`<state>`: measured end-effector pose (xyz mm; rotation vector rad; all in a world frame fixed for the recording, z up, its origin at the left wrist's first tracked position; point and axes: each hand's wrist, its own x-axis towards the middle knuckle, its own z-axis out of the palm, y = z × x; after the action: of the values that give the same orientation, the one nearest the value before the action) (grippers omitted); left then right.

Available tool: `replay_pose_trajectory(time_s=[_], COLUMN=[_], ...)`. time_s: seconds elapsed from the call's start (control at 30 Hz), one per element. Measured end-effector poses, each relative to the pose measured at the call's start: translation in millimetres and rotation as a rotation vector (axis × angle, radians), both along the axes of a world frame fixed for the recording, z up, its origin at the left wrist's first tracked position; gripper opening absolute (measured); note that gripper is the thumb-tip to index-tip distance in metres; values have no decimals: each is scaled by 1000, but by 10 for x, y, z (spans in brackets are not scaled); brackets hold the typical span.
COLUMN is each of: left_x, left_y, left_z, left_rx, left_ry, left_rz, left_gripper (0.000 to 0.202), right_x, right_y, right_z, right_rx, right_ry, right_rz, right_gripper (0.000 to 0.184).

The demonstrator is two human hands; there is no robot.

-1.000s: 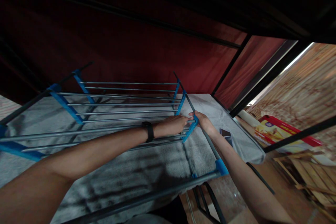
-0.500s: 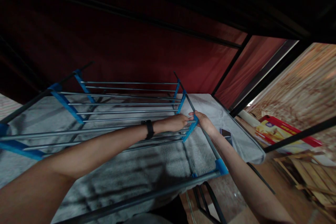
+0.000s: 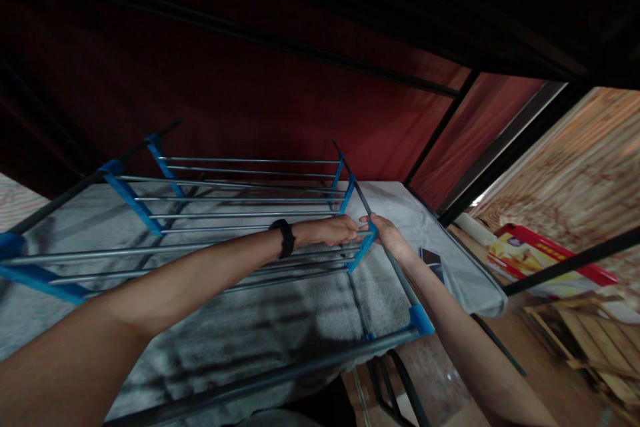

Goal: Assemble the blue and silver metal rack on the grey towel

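Observation:
A rack of grey metal tubes with blue plastic brackets lies on its side across a table. My left hand point(image 3: 341, 230), a black watch on its wrist, is closed around the right end of a metal tube point(image 3: 220, 249). That end meets a blue bracket point(image 3: 363, 250) on the rack's right side. On the bracket's outer side my right hand point(image 3: 391, 235) grips its top corner, where it sits on a long side pole point(image 3: 400, 277). The fingertips of both hands are close together there. More blue brackets point(image 3: 131, 200) hold the tubes at the left.
A grey cloth point(image 3: 310, 320) covers the table. A phone point(image 3: 431, 263) lies on it right of the rack. Dark red fabric point(image 3: 260, 100) hangs behind a black frame. On the floor at right are a red and yellow box point(image 3: 540, 257) and a wooden crate point(image 3: 590, 340).
The view has shifted very slightly. My left fingers have moved a little at the tube's end; my right hand stays on the bracket.

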<state>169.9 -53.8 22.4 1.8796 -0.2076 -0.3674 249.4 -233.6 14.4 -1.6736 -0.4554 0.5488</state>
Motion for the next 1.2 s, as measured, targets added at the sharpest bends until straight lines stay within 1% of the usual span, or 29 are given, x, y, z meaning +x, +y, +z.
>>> replay_pose_trajectory(time_s=[0.07, 0.17, 0.27, 0.33, 0.4, 0.43, 0.47, 0.53, 0.6, 0.63, 0.7, 0.77, 0.93, 1.03, 1.2], left_x=[-9, -9, 7, 3, -38, -81, -141, -318, -537, -640, -793, -854, -797, -789, -796], left_y=[17, 17, -47, -123, -188, -206, -212, -189, -134, -99, -31, 23, 61, 60, 73], left_z=[32, 108, 150, 144, 119, 105, 91, 74, 69, 67, 55, 26, -33, -6, 49], left_rx=[-2, 32, 107, 227, 413, 518, 626, 808, 917, 944, 967, 961, 884, 838, 842], left_ry=[29, 53, 52, -5, -145, -254, -360, -482, -530, -544, -567, -571, -536, -492, -430], left_rz=[-5, -28, -25, 4, 19, 23, 20, 56, 104, 123, 138, 143, 127, 109, 107], left_gripper=[35, 29, 21, 20, 23, 22, 21, 28, 32, 30, 26, 25, 19, 19, 22], right_x=[4, 10, 19, 38, 80, 108, 137, 187, 214, 219, 223, 223, 233, 280, 376], right_y=[4, 10, -13, -52, -94, -110, -122, -133, -136, -136, -133, -127, -115, -114, -120], right_z=[-5, -4, -23, -59, -106, -130, -152, -185, -207, -216, -231, -242, -234, -237, -269], right_rx=[1, -14, -33, -54, -95, -109, -121, -149, -148, -141, -137, -149, -165, -177, -213], right_ry=[0, -8, -20, -28, -39, -38, -31, -25, -12, -1, 27, 53, 78, 90, 115], right_rz=[-1, -7, -1, -4, -22, -32, -34, -9, 4, -1, -24, -41, -48, -58, -53], right_gripper=[38, 39, 42, 44, 45, 47, 47, 49, 47, 46, 43, 44, 47, 48, 50])
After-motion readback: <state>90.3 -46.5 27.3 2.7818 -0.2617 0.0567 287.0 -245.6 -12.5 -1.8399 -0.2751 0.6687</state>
